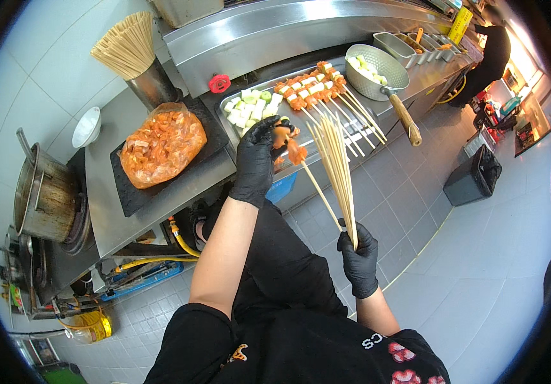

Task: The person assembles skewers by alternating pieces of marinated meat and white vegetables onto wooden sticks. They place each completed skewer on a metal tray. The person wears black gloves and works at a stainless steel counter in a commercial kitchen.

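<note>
My left hand (257,161), in a black glove, holds marinated meat pieces (285,134) at the tip of a bamboo skewer (321,194). One piece of meat (297,152) sits on that skewer. In my gloved right hand (359,254) are the skewer's lower end and a fanned bundle of bare bamboo skewers (337,173). Beyond my hands lies a metal tray (304,126). Cut scallion pieces (251,108) fill its left part, and finished meat-and-scallion skewers (311,89) lie at its right. Left of the tray, a plastic bag of marinated meat (162,146) rests on a black board (124,192).
A metal holder (153,84) of skewers and a white bowl (87,126) stand at the back left. A wooden-handled pan (376,72) holds more scallion, its handle jutting over the counter edge. At left is a stockpot (47,197); a bin (472,177) and a person (491,57) are at right.
</note>
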The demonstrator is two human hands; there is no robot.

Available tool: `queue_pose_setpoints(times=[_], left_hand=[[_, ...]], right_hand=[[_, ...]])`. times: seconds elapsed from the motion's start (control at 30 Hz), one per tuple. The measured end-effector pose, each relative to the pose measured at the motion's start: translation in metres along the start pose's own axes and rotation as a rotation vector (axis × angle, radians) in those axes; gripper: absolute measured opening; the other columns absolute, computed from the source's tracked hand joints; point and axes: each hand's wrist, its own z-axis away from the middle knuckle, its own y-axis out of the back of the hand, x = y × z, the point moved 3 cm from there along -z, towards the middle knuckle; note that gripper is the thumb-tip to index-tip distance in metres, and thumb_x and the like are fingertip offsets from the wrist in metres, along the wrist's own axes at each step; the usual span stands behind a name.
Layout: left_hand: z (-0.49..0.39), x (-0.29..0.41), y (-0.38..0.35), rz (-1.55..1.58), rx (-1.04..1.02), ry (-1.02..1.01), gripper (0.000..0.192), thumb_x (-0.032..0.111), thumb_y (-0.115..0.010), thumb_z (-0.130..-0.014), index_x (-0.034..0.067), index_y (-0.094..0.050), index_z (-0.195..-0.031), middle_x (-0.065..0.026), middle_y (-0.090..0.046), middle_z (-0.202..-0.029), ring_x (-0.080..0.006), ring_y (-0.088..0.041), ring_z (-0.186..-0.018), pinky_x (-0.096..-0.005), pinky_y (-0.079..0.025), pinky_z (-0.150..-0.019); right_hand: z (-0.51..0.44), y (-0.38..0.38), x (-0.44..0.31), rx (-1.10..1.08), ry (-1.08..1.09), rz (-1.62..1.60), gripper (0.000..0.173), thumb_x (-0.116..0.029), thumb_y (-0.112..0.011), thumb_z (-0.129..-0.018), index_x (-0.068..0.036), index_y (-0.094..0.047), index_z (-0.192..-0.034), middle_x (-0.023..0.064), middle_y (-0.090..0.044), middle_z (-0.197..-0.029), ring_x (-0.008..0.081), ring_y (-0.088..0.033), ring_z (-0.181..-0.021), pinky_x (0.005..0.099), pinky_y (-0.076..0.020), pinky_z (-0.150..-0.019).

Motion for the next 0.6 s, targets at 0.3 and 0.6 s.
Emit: queue_pose_setpoints(times=[0.3,0.6], left_hand=[[-0.0011,0.0009,-0.0034,0.129,-0.041,-0.084,0.022,0.007,-0.056,-0.097,0.003,-0.062,-0.118,-0.0097,-0.067,-0.112,-0.0193,-0.066,-0.101,-0.0287,-0.056,-0.086],[0.0042,0.0044,-0.0018,0.051,-0.045,-0.051,0.029,0.000,-0.057,-0.094,0.004,-0.060,-0.122,-0.0106,-0.067,-0.116,-0.0183,-0.065,-0.106,-0.0261,-0.055,-0.087]], right_hand=[[0.0042,-0.0054,0.0030,-0.025,-0.037,0.044,0.026,0.000,-0.060,-0.090,-0.001,-0.067,-0.114,-0.0049,-0.057,-0.074,0.0039,-0.049,-0.065,0.0220,-0.0414,-0.058],[0.0030,-0.0071,0.0058,0.007,-0.053,0.030,0.025,-0.001,-0.061,-0.090,-0.001,-0.067,-0.114,-0.0043,-0.057,-0.073,0.0043,-0.050,-0.065,0.0225,-0.0422,-0.059]])
